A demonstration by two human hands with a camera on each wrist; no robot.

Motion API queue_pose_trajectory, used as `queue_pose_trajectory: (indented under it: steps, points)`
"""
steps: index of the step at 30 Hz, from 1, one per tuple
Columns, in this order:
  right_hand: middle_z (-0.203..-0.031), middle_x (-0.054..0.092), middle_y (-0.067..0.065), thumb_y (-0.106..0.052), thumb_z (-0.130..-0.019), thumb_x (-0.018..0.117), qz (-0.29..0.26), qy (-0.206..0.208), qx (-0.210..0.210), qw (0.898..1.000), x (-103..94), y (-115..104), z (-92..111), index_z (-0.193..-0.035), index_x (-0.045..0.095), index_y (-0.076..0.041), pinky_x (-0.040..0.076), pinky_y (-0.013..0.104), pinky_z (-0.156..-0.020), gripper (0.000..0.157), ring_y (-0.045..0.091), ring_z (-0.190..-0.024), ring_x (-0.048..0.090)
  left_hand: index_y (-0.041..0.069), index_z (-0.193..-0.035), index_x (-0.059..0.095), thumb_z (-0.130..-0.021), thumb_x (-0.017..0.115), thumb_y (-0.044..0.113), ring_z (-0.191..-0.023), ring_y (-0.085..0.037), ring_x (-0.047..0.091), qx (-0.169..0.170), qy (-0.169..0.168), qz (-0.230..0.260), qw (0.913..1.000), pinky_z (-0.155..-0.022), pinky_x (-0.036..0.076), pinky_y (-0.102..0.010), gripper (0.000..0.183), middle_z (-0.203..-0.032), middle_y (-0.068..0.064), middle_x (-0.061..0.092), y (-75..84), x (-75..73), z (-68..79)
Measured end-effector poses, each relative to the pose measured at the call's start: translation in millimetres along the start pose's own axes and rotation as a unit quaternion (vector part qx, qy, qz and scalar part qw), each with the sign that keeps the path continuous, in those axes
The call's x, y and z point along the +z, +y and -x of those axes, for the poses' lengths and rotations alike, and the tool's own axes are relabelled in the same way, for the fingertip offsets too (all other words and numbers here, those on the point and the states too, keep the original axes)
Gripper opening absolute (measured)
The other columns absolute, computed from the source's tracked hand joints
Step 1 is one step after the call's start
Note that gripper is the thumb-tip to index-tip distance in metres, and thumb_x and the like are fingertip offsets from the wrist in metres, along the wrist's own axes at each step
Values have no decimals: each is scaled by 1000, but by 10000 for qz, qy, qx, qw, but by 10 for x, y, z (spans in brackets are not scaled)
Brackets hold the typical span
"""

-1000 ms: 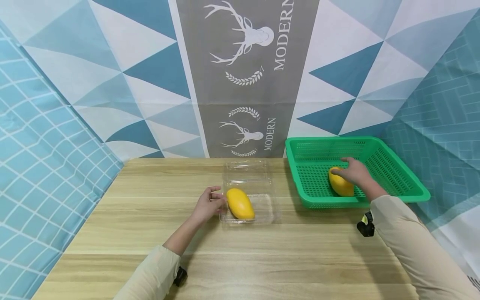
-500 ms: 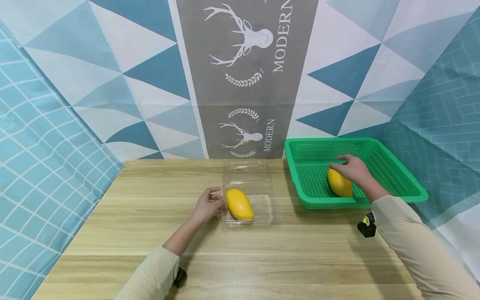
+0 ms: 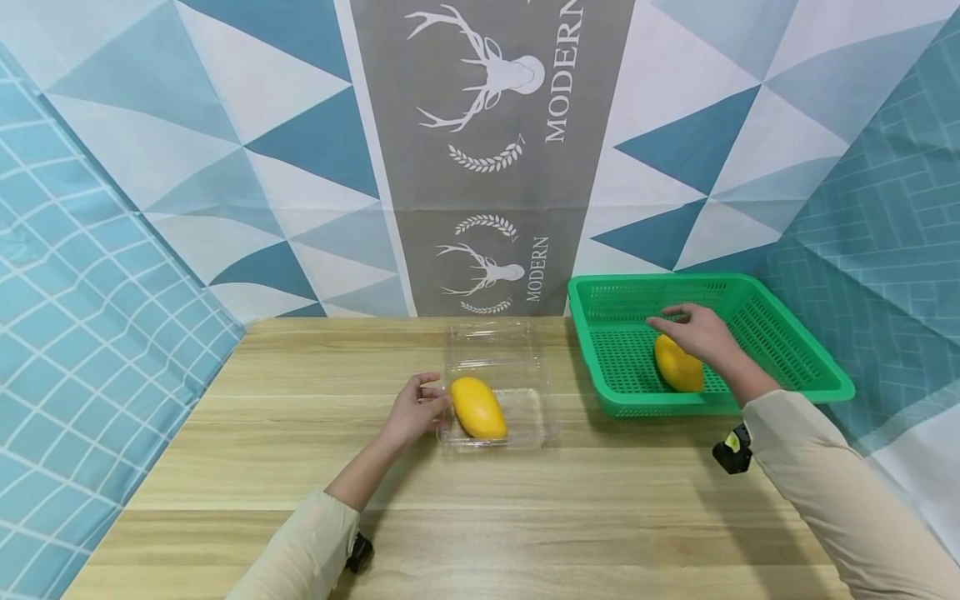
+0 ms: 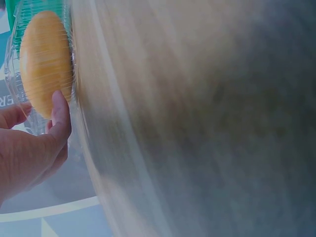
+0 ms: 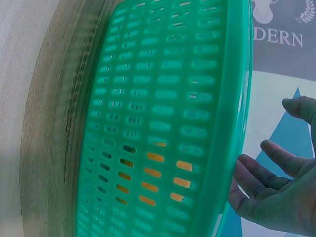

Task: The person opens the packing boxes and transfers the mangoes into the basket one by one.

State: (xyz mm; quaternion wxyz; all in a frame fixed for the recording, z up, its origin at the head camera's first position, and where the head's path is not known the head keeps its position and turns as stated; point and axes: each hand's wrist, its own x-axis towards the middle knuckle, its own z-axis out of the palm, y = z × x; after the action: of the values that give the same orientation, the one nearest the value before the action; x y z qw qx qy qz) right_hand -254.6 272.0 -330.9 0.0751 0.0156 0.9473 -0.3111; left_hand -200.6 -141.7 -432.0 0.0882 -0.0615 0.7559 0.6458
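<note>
A yellow mango (image 3: 480,408) lies in the left half of a clear plastic clamshell box (image 3: 527,415), whose lid (image 3: 493,340) is folded back. My left hand (image 3: 417,408) is at the box's left side, its fingers spread loosely and fingertips at the plastic wall. In the left wrist view, the thumb of the left hand (image 4: 34,148) overlaps the mango's near end (image 4: 47,64). A second mango (image 3: 677,365) lies in the green basket (image 3: 611,404). Just above it is my right hand (image 3: 701,335), with thumb and fingers apart and nothing between them.
The basket stands at the table's right back, its slotted wall (image 5: 163,98) close before the right wrist camera. Behind the wooden table (image 3: 525,525) hangs a patterned cloth backdrop (image 3: 495,183). Blue tiled cloth (image 3: 90,333) borders the left side.
My right hand has risen a little and shifted left off the second mango, its fingers spreading. That mango stays in the basket. The left hand and the box hold their places.
</note>
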Motion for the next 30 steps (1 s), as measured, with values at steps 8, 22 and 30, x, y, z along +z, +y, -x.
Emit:
queue_pose_trajectory:
  steps: [8,22,30]
  points:
    - [-139,36,32,-57,-91,44,-132,-108,-64,9998,26,-76,25,-141,35,0,50,51,-83,76,45,-109,51,1,-137,35,-90,59,5,-87,-21,60,16,-12,0,10000,-75,59,-39,52,-115,-20,50,7,0,-10]
    - [-137,40,28,-51,-91,51,-571,-327,-317,9973,139,-247,73,-140,38,-1,49,51,-90,71,39,-113,49,1,-137,36,-90,59,5,-88,-22,61,26,-6,-37,10000,-75,59,-38,52,-114,-20,51,-6,0,-4]
    - [-135,43,26,-51,-90,53,-626,-355,-451,9964,172,-340,95,-138,42,-2,52,42,-84,69,39,-116,48,2,-137,37,-90,59,5,-88,-22,60,54,12,-75,10000,-74,59,-38,52,-113,-19,51,1,-1,6]
